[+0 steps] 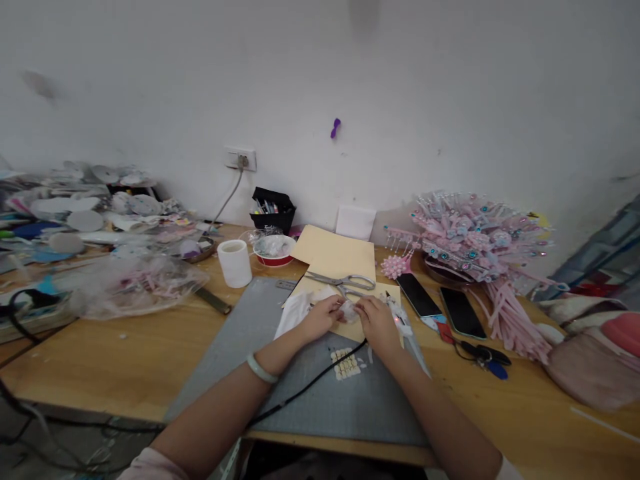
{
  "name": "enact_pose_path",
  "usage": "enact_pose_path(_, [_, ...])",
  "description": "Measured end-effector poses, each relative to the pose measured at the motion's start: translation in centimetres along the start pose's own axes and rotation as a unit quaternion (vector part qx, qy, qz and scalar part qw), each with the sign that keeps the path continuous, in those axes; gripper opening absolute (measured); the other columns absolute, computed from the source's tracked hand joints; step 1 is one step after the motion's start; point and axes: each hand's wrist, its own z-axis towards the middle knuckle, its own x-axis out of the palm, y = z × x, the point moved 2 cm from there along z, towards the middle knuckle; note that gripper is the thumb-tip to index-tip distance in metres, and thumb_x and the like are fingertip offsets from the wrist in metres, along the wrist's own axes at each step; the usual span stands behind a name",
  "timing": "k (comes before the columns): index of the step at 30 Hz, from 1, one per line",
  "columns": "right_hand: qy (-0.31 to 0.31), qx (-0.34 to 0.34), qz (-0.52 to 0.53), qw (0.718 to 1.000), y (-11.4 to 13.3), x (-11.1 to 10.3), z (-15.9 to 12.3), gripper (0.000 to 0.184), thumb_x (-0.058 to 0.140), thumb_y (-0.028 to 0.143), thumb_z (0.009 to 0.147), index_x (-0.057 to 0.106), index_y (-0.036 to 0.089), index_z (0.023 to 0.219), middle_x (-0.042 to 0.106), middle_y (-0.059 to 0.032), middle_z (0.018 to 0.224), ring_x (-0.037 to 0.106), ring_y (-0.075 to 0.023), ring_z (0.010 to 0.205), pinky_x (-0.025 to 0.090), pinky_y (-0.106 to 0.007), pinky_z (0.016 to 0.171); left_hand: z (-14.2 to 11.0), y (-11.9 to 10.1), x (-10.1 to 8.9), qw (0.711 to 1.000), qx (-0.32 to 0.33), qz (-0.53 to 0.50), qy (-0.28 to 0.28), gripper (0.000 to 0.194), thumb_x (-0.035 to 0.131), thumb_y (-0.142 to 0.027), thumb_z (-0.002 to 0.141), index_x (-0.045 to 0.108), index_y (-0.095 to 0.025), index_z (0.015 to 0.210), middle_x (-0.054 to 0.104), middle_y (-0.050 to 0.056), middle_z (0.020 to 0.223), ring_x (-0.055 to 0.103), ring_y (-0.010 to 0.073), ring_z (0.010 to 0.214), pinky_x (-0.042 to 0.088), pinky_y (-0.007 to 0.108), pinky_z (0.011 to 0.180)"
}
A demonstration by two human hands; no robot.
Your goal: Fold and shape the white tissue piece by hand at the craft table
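Observation:
Over a grey cutting mat point(220, 373), my left hand point(323, 317) and my right hand point(375, 321) meet with fingertips closed on a small whitish, translucent piece point(349, 311). Its exact kind is too small to make out. Metal scissors point(345, 281) lie just beyond the fingers on yellowish card point(345, 250). A white cloth-like piece point(293, 313) rests by my left hand. Beside my right hand is a whitish tool with a red light point(399, 320), partly hidden; a black cord point(315, 379) crosses the mat. Several small cream pieces with dark marks point(345, 364) lie nearer me.
A white roll point(235, 263), a red-rimmed bowl point(274, 249) and a black pen case point(273, 212) stand behind. Two phones point(419, 295), keys point(484, 360) and a pile of pink beaded ornaments point(470, 233) occupy the right. Plastic bags point(140, 283) and clutter fill the left.

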Motion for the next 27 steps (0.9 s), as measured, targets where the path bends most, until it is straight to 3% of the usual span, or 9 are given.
enact_pose_path(5, [-0.010, 0.003, -0.045, 0.999, 0.2, -0.4, 0.1, 0.019, 0.040, 0.025, 0.081, 0.057, 0.018, 0.081, 0.058, -0.0069, 0.085, 0.048, -0.0192, 0.083, 0.032, -0.034, 0.076, -0.1, -0.1, 0.2, 0.998, -0.028, -0.058, 0.021, 0.017, 0.046, -0.010, 0.069, 0.044, -0.015, 0.085, 0.054, -0.002, 0.071, 0.054, 0.0098, 0.068, 0.045, 0.028, 0.070])
enact_pose_path(10, [-0.024, 0.001, 0.015, 1.000, -0.4, 0.4, 0.2, 0.016, 0.046, 0.028, 0.077, 0.058, 0.018, 0.081, 0.055, -0.0079, 0.089, 0.048, -0.0196, 0.087, 0.036, -0.034, 0.077, 0.0, 0.0, 0.3, 0.995, -0.030, -0.089, 0.030, 0.017, 0.046, -0.008, 0.069, 0.043, -0.016, 0.084, 0.053, -0.002, 0.072, 0.054, 0.0096, 0.071, 0.046, 0.027, 0.072])
enact_pose_path(14, [-0.028, -0.002, 0.046, 0.999, -0.7, 0.9, 0.2, 0.010, 0.051, 0.021, 0.073, 0.058, 0.016, 0.077, 0.053, -0.0090, 0.091, 0.046, -0.0195, 0.090, 0.037, -0.035, 0.079, -0.1, -0.2, 0.4, 0.995, -0.028, -0.087, 0.041, 0.016, 0.045, -0.006, 0.068, 0.044, -0.016, 0.081, 0.053, -0.001, 0.075, 0.053, 0.0090, 0.072, 0.045, 0.026, 0.071])
enact_pose_path(20, [0.037, -0.059, 0.058, 0.996, 0.0, 0.9, -0.1, 0.009, 0.050, 0.009, 0.071, 0.055, 0.016, 0.073, 0.052, -0.0076, 0.096, 0.044, -0.0189, 0.094, 0.034, -0.036, 0.082, -0.3, 0.1, 0.3, 0.999, 0.000, 0.004, 0.039, 0.019, 0.042, -0.004, 0.067, 0.047, -0.016, 0.081, 0.054, -0.001, 0.079, 0.052, 0.0088, 0.068, 0.044, 0.023, 0.067])
enact_pose_path(24, [0.085, -0.076, 0.069, 0.991, 0.3, 0.7, -0.2, 0.007, 0.050, 0.015, 0.074, 0.055, 0.018, 0.074, 0.054, -0.0049, 0.093, 0.047, -0.0166, 0.090, 0.036, -0.032, 0.077, -0.3, -0.1, 0.2, 0.999, 0.013, 0.034, 0.030, 0.024, 0.041, -0.001, 0.064, 0.049, -0.016, 0.081, 0.055, 0.000, 0.080, 0.052, 0.0100, 0.073, 0.042, 0.023, 0.068])
enact_pose_path(27, [0.090, -0.088, 0.050, 0.991, 0.5, 0.2, -0.1, 0.010, 0.047, 0.022, 0.077, 0.057, 0.021, 0.079, 0.056, -0.0028, 0.092, 0.049, -0.0150, 0.087, 0.036, -0.030, 0.075, -0.4, -0.5, 0.2, 1.000, -0.007, -0.008, 0.027, 0.017, 0.043, -0.004, 0.066, 0.048, -0.015, 0.078, 0.056, -0.001, 0.074, 0.053, 0.0098, 0.070, 0.042, 0.024, 0.068])
